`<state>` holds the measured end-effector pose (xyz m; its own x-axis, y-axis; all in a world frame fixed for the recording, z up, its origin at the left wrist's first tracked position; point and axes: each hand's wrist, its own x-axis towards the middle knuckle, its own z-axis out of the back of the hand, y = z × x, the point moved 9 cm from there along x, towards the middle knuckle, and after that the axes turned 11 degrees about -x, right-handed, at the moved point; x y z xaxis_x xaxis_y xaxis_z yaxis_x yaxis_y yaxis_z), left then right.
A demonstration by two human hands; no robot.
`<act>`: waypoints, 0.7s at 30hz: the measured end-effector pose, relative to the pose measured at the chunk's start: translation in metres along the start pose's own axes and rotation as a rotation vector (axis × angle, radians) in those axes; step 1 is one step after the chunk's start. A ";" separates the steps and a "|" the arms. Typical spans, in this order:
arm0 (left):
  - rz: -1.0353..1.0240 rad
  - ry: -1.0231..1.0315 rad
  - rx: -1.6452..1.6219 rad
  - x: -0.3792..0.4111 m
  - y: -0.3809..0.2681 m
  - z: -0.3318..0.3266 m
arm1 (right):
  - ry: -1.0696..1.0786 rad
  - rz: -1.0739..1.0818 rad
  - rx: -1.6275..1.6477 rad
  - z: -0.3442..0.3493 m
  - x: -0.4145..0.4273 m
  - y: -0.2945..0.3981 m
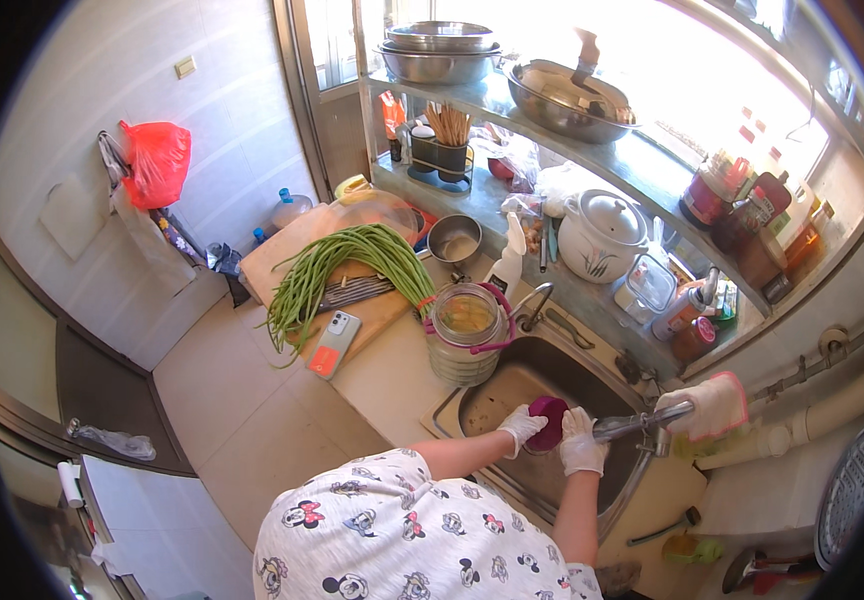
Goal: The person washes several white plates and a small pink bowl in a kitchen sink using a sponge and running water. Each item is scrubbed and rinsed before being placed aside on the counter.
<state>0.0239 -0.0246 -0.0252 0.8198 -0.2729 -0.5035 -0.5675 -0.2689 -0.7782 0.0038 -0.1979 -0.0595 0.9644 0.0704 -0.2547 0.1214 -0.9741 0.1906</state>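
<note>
Both hands wear thin pale gloves and are over the stainless steel sink (507, 390). My left hand (523, 430) grips the left side of a round purple lid (548, 421). On the lid's right side is my right hand (582, 444), close to the faucet spout (619, 427); its fingers touch the lid's edge. Whether water runs cannot be told. A large glass jar (465, 337) with a purple handle stands open on the counter at the sink's upper left corner, with pale liquid and yellowish pieces inside.
Long green beans (357, 255) lie on a wooden cutting board (383, 315) beside a phone (334, 345). Behind the jar stand a white spray bottle (507, 262) and a metal ladle-like bowl (455, 240). A shelf holds a lidded ceramic pot (603, 236). A cloth (709, 405) hangs right of the faucet.
</note>
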 end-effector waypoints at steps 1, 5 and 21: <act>0.003 0.015 -0.022 0.000 -0.002 0.003 | -0.060 0.011 -0.038 -0.010 -0.003 -0.007; 0.023 0.050 -0.103 0.009 0.011 0.008 | -0.147 0.005 -0.175 -0.024 -0.013 -0.020; 0.192 0.137 -0.106 -0.002 0.020 -0.030 | -0.623 0.304 -1.381 0.001 -0.032 0.038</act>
<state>0.0082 -0.0573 -0.0281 0.6821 -0.4487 -0.5773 -0.7227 -0.2936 -0.6257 -0.0227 -0.2376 -0.0448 0.7876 -0.5265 -0.3201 0.3993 0.0405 0.9159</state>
